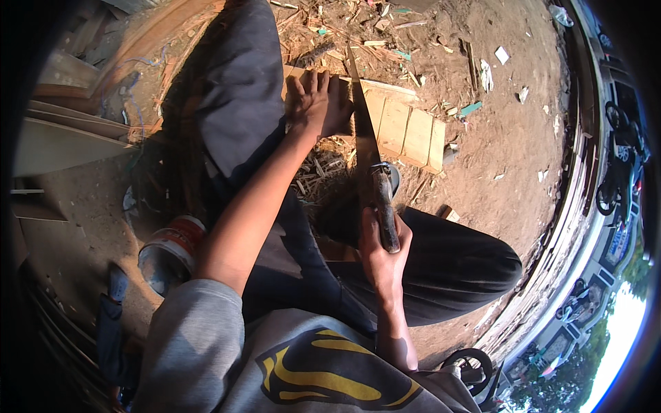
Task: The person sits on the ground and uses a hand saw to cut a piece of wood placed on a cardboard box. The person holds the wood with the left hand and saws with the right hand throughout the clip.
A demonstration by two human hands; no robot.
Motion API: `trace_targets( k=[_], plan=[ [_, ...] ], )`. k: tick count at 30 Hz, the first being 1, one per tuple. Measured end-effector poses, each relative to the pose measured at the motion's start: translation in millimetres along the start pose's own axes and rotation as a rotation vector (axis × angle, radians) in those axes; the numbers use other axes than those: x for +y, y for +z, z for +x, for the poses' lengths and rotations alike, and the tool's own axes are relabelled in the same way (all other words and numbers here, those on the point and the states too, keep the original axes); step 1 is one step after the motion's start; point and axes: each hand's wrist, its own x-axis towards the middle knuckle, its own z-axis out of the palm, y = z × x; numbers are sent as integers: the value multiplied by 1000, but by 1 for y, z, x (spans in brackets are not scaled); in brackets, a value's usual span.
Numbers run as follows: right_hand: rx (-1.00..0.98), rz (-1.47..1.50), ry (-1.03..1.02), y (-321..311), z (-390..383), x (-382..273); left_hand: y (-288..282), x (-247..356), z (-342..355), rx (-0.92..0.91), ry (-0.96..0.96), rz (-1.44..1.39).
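My right hand (385, 251) is wrapped round the worn handle of a hand saw (366, 131), whose long dark blade points away from me. The blade lies across a pale wooden board (396, 127) that has several straight lines running over it. My left hand (317, 103) rests flat on the board's left part, fingers spread, just left of the blade. Whether the teeth are sunk into the wood I cannot tell. Below the board, wood chips (320, 168) lie between my legs.
Wood scraps and shavings litter the dirt ground (509, 117). Flat boards (69, 141) lean at the left. A bucket (172, 251) stands near my left elbow, and another person's foot (117, 282) shows at lower left. Motorbikes (620, 155) line the right edge.
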Motion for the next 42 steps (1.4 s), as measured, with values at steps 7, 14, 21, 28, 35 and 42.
trace_targets(
  k=[7, 14, 21, 28, 35, 42],
  plan=[
    [-21, 10, -33, 13, 34, -6, -10, 6, 0, -64, 81, 201],
    [-6, -41, -15, 1, 5, -5, 1, 2, -4, 49, 67, 75],
    [5, -34, -35, 14, 23, -12, -17, 10, -4, -30, 72, 162],
    [15, -62, -43, 11, 16, -9, -6, 8, -2, 6, 83, 131],
    [2, -65, -66, 13, 9, -5, 39, -14, 13, 275, 309, -933],
    [45, -39, -135, 25, 19, -7, 69, -20, 3, 191, 294, -701]
  ],
)
